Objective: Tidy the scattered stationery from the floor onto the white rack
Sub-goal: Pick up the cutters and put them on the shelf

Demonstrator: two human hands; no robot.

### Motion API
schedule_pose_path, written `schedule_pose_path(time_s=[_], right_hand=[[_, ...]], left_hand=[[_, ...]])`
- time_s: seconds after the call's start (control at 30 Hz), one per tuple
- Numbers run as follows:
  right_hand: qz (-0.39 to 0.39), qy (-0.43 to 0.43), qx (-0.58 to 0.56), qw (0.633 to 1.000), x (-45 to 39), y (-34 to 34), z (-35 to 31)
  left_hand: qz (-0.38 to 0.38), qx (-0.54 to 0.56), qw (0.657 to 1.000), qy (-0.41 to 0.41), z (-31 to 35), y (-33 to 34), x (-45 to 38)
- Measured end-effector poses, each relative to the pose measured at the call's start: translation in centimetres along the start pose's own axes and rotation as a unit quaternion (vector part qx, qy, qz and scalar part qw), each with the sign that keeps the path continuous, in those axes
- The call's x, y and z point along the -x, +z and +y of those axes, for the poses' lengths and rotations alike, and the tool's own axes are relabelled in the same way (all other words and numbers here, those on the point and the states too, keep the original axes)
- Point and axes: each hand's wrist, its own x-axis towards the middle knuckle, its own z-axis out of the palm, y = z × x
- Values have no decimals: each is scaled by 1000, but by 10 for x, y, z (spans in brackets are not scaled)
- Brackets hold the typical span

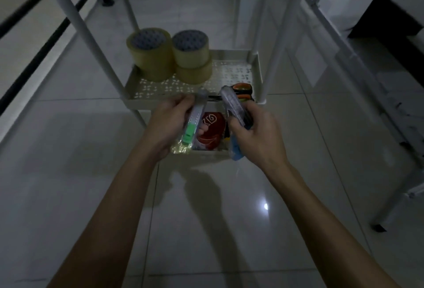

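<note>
My left hand [168, 125] grips a packaged cutter with a green slider [193, 121], held just in front of the white rack's middle shelf [231, 72]. In my right hand [254, 131] is a second packaged cutter with a blue end [230, 108], tilted up toward the shelf edge. Three rolls of clear packing tape [169, 55] stand at the shelf's back left. Orange-handled scissors [242, 91] lie at its front right corner. On the lower shelf, partly hidden by my hands, sits a red packet [212, 131].
White rack posts [75, 19] rise on both sides of the shelf. A second white frame [358, 76] stands to the right, with a dark piece of furniture [390, 26] behind it. Glossy floor tiles [206, 219] lie below my arms.
</note>
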Motion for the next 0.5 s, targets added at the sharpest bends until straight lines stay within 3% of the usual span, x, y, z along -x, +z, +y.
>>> schedule_pose_path(time_s=[0.17, 0.3, 0.5], right_hand=[[4, 50, -58, 997, -28, 22, -24], [5, 78, -42, 996, -51, 34, -42], [28, 116, -26, 993, -63, 47, -53]], left_hand=[[41, -77, 995, 51, 13, -32, -27], [-10, -149, 986, 73, 29, -56, -48], [-111, -363, 907, 181, 43, -64, -95]])
